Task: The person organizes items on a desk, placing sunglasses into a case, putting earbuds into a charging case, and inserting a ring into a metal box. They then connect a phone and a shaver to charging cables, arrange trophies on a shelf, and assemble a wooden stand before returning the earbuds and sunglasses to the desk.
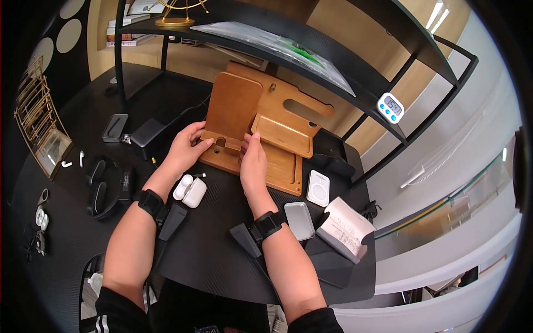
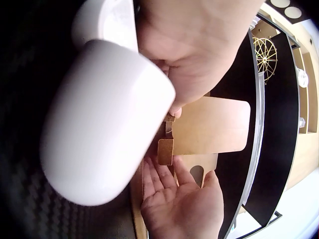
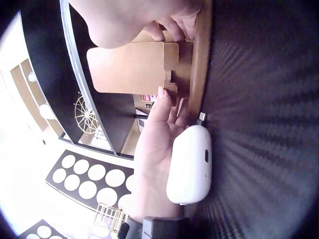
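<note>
A brown wooden stand (image 1: 235, 100) has an upright panel, a notched ledge and a raised tray. At the ledge's left end, my left hand (image 1: 186, 149) grips it, the thumb on top and fingers behind; the right wrist view shows this thumb (image 3: 162, 94) against the ledge (image 3: 170, 52). My right hand (image 1: 254, 169) is at the other end, fingertips touching the ledge and thumb raised apart. Its palm and loosely extended fingers (image 2: 164, 177) show in the left wrist view, below the ledge (image 2: 165, 152). A white earbud case (image 1: 194, 192) lies with its lid up near my left wrist.
Right of the stand are a white charging pad (image 1: 318, 188), a metal tin (image 1: 300, 221) and an opened box (image 1: 347, 227). Dark glasses (image 1: 97, 188), loose earbuds (image 1: 81, 159) and a black block (image 1: 150, 133) lie left. A black shelf (image 1: 266, 55) spans the back, carrying a timer (image 1: 390, 107).
</note>
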`<state>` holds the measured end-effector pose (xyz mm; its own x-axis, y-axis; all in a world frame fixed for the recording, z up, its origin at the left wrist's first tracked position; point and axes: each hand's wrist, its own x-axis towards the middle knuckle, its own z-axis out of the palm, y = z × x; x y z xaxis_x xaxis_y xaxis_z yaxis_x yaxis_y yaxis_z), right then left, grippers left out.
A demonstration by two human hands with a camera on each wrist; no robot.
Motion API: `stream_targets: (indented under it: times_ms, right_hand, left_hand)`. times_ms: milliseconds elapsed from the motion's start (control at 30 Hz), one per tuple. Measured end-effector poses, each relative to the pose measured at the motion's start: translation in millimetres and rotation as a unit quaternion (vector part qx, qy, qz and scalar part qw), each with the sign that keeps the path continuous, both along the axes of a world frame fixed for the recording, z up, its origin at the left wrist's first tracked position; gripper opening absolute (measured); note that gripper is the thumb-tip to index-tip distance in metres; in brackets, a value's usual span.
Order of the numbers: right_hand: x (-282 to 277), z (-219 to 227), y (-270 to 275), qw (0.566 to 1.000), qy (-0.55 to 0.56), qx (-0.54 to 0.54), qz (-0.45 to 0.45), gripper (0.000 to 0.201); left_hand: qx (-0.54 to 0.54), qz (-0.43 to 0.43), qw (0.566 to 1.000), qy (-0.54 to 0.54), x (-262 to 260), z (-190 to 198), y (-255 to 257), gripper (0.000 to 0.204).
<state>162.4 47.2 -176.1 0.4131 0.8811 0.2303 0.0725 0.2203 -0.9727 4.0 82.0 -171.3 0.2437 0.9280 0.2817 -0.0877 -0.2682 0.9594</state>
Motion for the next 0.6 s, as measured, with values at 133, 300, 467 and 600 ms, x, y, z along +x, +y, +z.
stream_targets:
  times_ms: [133,300,467,600]
  right_hand:
    - [-1.8,2.0,-0.7,1.000,-0.009,-0.009,-0.009,0.059]
    - [0.1,-1.9,2.0,1.000,0.007,-0.001,0.003,0.058]
    - [-0.1,2.6,-2.5,1.000,0.002,-0.006,-0.008,0.054]
    - [-1.7,1.7,-2.7,1.000,-0.018,0.000,-0.018,0.051]
  left_hand:
    - [-0.007,-0.012,1.000,0.009,-0.6,-0.1,0.2,0.038]
    - [0.014,-0.019,1.000,0.016,-1.0,-2.1,3.2,0.039]
    - [0.009,-0.011,1.000,0.024,1.4,2.0,-0.5,0.041]
    - [0.015,-0.011,1.000,0.024,1.0,0.7,0.1,0.043]
